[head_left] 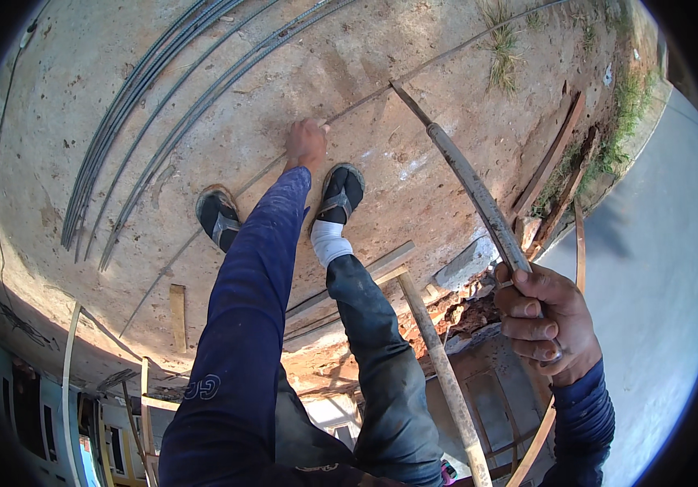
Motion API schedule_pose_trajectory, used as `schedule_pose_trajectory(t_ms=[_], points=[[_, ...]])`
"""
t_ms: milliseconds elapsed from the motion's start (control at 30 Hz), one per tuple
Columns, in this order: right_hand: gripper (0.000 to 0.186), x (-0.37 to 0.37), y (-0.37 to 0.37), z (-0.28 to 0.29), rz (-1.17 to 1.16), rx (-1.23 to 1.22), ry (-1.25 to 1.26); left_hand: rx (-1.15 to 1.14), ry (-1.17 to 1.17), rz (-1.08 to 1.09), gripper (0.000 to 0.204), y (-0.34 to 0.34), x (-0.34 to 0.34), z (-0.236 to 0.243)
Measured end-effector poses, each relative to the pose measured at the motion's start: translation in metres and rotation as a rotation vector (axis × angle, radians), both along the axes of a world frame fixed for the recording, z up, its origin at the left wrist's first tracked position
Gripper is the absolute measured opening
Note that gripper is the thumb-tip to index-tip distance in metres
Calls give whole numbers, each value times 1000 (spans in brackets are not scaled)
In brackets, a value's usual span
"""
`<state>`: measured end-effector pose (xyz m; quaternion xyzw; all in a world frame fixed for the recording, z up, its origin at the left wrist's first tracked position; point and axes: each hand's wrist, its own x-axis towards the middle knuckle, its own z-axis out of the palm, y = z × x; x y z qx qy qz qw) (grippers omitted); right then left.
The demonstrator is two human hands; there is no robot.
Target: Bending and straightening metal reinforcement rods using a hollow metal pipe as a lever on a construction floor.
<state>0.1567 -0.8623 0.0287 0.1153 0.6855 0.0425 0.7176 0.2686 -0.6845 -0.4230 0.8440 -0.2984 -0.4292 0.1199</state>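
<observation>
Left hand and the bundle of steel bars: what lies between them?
In the head view, only bare concrete floor separates the left hand from the bundle of steel bars.

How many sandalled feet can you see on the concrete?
2: the left sandal beside the blue sleeve, and the right sandal just right of the left hand.

Thin steel rod [349,109], long and grey, flat on the concrete, slanting from lower left to upper right. Rusty bending tool [471,191], long metal bar, tilted, its tip touching the rod.
</observation>
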Motion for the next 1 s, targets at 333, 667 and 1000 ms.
schedule_pose_trajectory(t_ms=[333, 667, 1000], points=[[11, 24, 47, -3, 325, -88, 176, 180, 1396, 804, 55, -84, -13, 205], [11, 37, 87, -20, 404, -171, 237, 391, 1143, 833, 23, -120, -47, 227], [11, 51, 124, -54, 393, -206, 268, 292, 1188, 829, 13, -82, -53, 176]])
